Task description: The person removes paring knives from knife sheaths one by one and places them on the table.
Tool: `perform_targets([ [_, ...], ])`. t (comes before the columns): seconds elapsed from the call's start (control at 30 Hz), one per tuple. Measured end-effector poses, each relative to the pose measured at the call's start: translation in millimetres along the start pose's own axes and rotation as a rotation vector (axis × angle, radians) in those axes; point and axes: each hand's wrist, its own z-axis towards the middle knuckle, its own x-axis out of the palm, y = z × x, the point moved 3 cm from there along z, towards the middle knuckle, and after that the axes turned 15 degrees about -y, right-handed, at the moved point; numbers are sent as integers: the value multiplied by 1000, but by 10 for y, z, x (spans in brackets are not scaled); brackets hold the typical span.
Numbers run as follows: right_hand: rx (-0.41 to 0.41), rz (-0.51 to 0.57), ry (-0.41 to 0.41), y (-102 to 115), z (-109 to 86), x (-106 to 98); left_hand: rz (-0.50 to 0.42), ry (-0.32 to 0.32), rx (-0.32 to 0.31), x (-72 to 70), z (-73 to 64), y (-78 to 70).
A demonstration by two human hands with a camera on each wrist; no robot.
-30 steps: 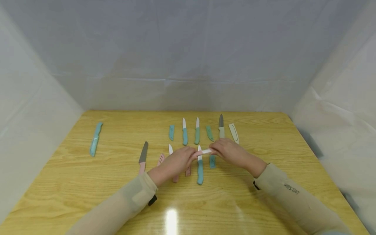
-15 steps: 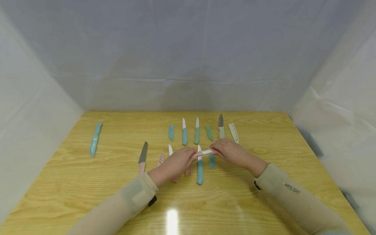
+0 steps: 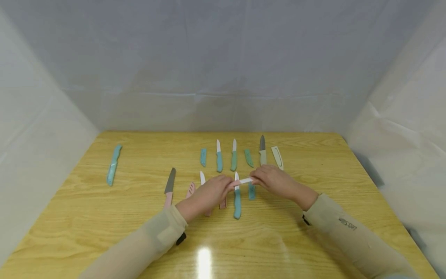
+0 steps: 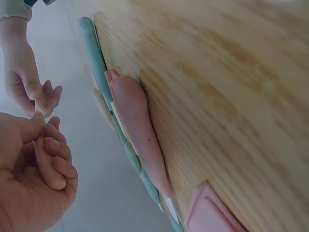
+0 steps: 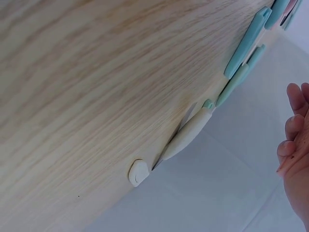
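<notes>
Above the middle of the table, my left hand (image 3: 214, 188) grips the pink handle (image 4: 48, 169) of a small paring knife. Its white blade (image 3: 246, 180) spans the gap between my hands. My right hand (image 3: 275, 181) pinches the far end of that blade, so the tip is hidden. Beneath them lie a blue-handled knife (image 3: 237, 205) and a blue sheath (image 3: 252, 191). A pink sheath (image 3: 223, 202) and a pink-handled knife (image 4: 140, 125) lie under my left hand, partly covered in the head view. Both hands appear raised off the wood in the wrist views.
Along the back lie a blue sheath (image 3: 203, 157), blue knife (image 3: 219, 161), green knife (image 3: 234, 160), green sheath (image 3: 248, 158), cream knife (image 3: 263, 155) and cream sheath (image 3: 277, 157). Leftward are a grey-bladed pink knife (image 3: 170, 182), another pink sheath (image 3: 191, 190) and a sheathed blue knife (image 3: 114, 164).
My right hand has shifted very slightly to the right along the blade, and a little more white shows between the hands. Everything on the table stays put.
</notes>
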Motion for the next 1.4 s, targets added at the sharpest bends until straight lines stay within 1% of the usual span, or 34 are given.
perform_targets([
  [0.1, 4, 2, 9, 2, 8, -6, -10, 7, -13, -2, 3, 2],
  [0.33, 27, -7, 31, -16, -8, -1, -2, -4, 0, -8, 5, 1],
  [0.63, 44, -11, 52, -26, -37, -8, 18, -3, 1, 4, -6, -5],
  [0.77, 37, -14, 50, -26, -40, -11, 11, 0, -3, 4, -12, -7],
  [0.97, 53, -8, 67, -36, -47, -2, -1, 0, 3, 3, -18, -7],
  [1.23, 34, 1, 48, -32, -47, -16, 7, -5, 13, 5, -18, 1],
  [1.4, 29, 2, 46, -25, -41, -21, -1, -2, 2, 2, -25, 7],
])
